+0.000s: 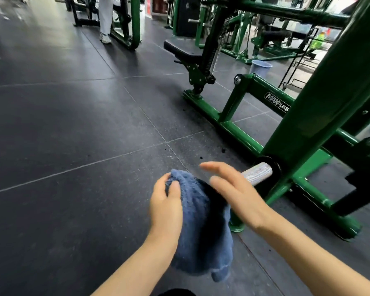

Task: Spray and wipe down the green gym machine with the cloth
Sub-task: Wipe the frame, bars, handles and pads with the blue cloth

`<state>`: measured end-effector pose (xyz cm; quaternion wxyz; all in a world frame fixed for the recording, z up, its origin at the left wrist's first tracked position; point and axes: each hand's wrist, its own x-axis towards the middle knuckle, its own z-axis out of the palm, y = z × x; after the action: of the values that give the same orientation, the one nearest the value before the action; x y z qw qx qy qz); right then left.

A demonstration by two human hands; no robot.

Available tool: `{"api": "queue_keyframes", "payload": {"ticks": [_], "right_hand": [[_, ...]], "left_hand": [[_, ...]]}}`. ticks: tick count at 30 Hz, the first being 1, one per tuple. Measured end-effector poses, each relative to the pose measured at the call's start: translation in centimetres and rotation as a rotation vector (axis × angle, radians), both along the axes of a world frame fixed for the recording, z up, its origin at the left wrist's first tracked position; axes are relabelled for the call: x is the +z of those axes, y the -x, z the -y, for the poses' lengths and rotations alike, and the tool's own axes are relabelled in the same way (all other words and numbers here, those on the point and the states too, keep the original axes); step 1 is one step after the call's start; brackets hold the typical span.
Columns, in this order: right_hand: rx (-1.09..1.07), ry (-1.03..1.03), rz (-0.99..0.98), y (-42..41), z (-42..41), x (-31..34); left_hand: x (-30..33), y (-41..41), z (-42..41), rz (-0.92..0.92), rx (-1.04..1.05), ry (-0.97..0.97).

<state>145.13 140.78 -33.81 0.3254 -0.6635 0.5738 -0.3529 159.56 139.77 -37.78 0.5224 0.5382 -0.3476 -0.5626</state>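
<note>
Both forearms come in from the bottom of the view, bare, and between them hangs the blue cloth (201,227). Left hand (166,201) has it bunched up, thumb and fingers curled over the top edge of the cloth so the rest droops down toward the floor in a thick fold. Right hand (233,189) holds nothing, fingers stretched out straight and a bit spread, palm facing the cloth and just beside it (could be brushing the fabric, it's a little blurry so I can't say for sure).

Right behind that hand a knurled silver peg (257,173) sticks out of the green gym machine (320,116), the kind you'd slide plates onto, with a black collar where it meets the frame. That frame fills the right side: a fat upright post, low rails along the ground, and a diagonal bar with a MAXPUMP-ish label on it, partly cut off by the post. Further back a black padded seat (184,49) sits on the same frame next to a spring.

Dark rubber floor tiles (73,124) cover everything else, with a few black crumbs near the machine's base. A light blue bucket (260,68) stands past the frame, more green machines sit further back, and someone's white trouser legs (105,18) show at the top left.
</note>
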Motion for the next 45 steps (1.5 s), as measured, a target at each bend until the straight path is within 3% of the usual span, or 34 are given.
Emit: {"api": "queue_keyframes", "payload": {"ticks": [3, 5, 6, 12, 16, 19, 25, 30, 34, 38, 41, 43, 45], "right_hand": [[-0.338, 0.066, -0.411, 3.3, 3.4, -0.8], [-0.405, -0.011, -0.795, 4.7, 4.9, -2.5], [-0.376, -0.016, -0.896, 5.0, 5.0, -3.4], [-0.363, 0.126, -0.915, 5.8, 5.5, -5.5], [-0.386, 0.157, -0.895, 6.0, 5.6, -5.8], [-0.38, 0.165, -0.905, 6.0, 5.6, -6.0], [-0.43, 0.206, -0.849, 5.7, 5.7, -6.4], [-0.433, 0.227, -0.836, 5.8, 5.8, -6.4], [-0.431, 0.21, -0.844, 6.0, 5.9, -6.7], [-0.396, 0.17, -0.79, 5.7, 5.4, -6.2], [-0.307, 0.099, -0.542, 6.4, 5.1, -5.9], [-0.301, 0.033, -0.187, 7.3, 4.8, -5.3], [-0.331, 0.02, 0.101, 8.1, 4.6, -4.4]], "left_hand": [[0.4, -0.4, -0.6, 0.159, 0.077, 0.094], [0.1, 0.4, -1.4, 0.259, 0.022, 0.153], [-0.1, 1.0, -1.7, 0.293, 0.011, 0.183], [-1.1, -2.3, 2.2, 0.23, 0.329, 0.095], [-2.2, -0.5, 0.5, 0.444, 0.026, 0.134], [-2.7, 3.2, -2.7, 0.487, -0.238, 0.17], [-4.8, 7.2, -3.5, 0.553, -0.233, 0.386], [-4.8, 8.3, -1.1, 0.542, -0.093, 0.385], [-3.9, 7.4, 1.1, 0.428, -0.154, 0.164], [-2.5, 4.9, 4.1, 0.442, -0.474, -0.032], [0.1, 3.4, 5.8, 0.628, -0.431, 0.038], [3.0, 3.0, 6.3, 0.72, -0.298, 0.169], [5.8, 4.0, 6.3, 0.728, -0.37, 0.258]]}}
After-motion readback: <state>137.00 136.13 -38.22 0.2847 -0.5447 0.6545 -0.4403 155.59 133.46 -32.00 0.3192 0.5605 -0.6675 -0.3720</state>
